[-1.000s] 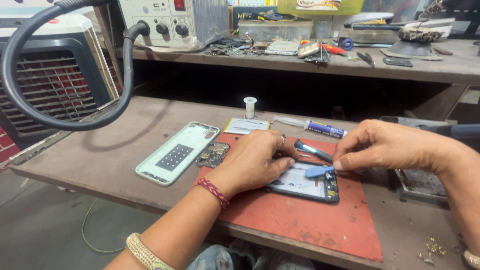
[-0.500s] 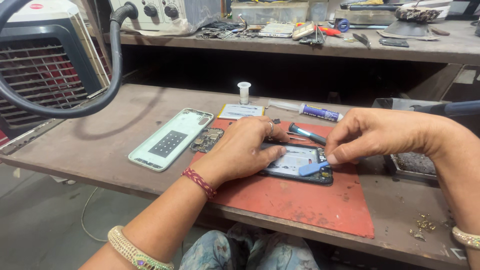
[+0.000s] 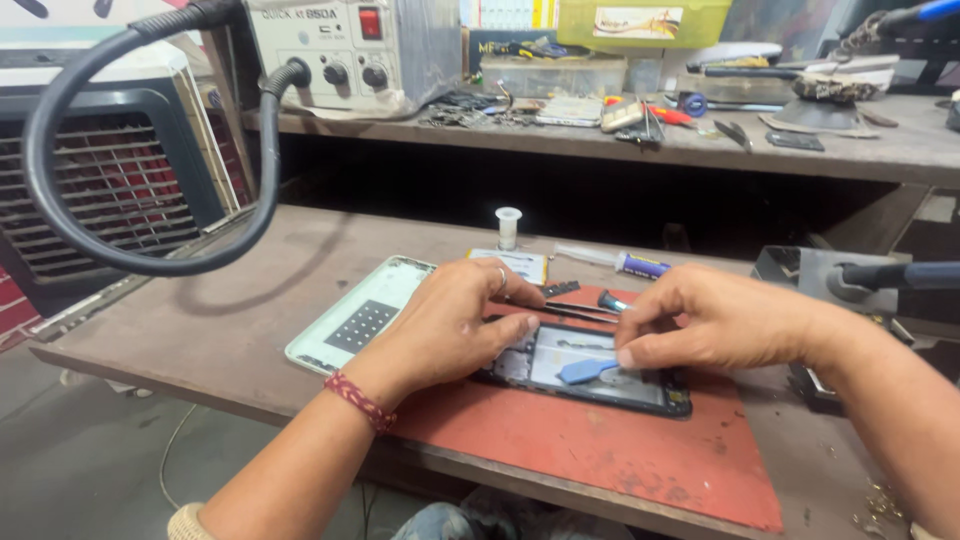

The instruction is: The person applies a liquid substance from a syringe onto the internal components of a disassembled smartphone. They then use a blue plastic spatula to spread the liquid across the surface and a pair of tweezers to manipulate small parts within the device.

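Note:
An opened black phone (image 3: 600,385) lies on a red work mat (image 3: 600,450) on the wooden bench. My left hand (image 3: 455,325) rests on the phone's left end and presses it down. My right hand (image 3: 715,320) hovers over the phone's right half, its fingertips pinching a small blue plastic pry tool (image 3: 587,371) that lies on the phone's inside. Black tweezers (image 3: 575,311) lie just behind the phone between my hands.
A pale green phone back cover (image 3: 355,315) lies left of the mat. A small white bottle (image 3: 508,227) and a glue tube (image 3: 615,262) stand behind. A black hose (image 3: 60,130) loops from a hot-air station (image 3: 350,50). The upper shelf holds several tools.
The camera view shifted and tilted up slightly. My right hand moved the blue pry tool a little left over the phone; my left hand stays on the phone.

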